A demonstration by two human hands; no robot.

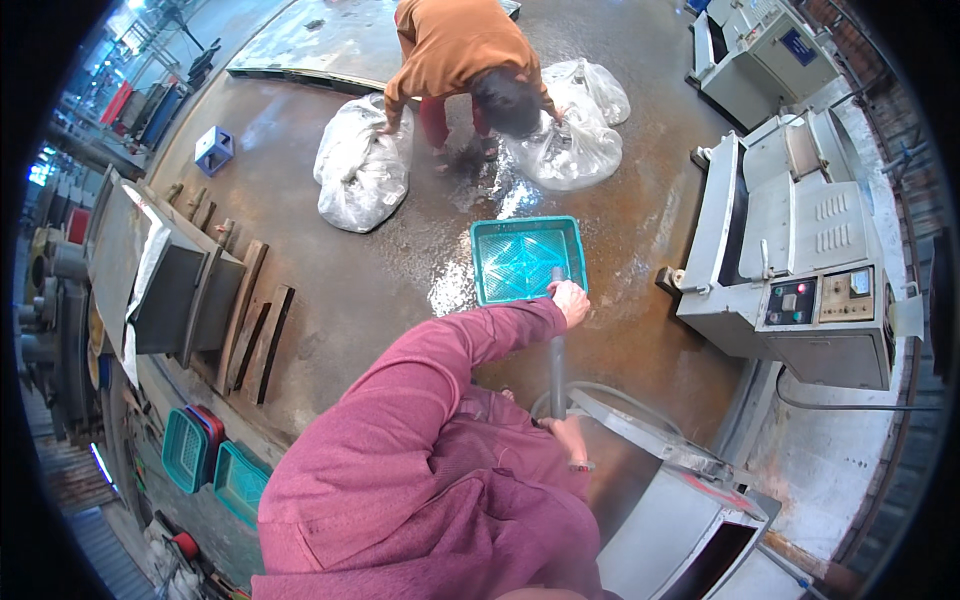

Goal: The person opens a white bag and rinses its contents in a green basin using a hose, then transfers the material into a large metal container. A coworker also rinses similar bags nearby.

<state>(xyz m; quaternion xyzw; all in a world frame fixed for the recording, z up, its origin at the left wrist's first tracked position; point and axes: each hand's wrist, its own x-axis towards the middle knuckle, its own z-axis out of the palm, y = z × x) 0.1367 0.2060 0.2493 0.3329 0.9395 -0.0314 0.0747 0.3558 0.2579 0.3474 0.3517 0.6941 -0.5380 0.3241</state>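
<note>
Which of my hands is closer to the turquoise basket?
Left. The left hand grips the grey tube by the near right corner of the turquoise basket; the right hand is farther back along the tube.

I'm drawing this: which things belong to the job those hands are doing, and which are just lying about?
Seem to belong:
grey tube, left hand round it, right hand at its lower end
teal basket by the tube's upper end

Seem just lying about:
blue stool
pieces of wood
baskets at lower left

Grey pipe (558, 375) partly hidden by hands (571, 303)
</note>
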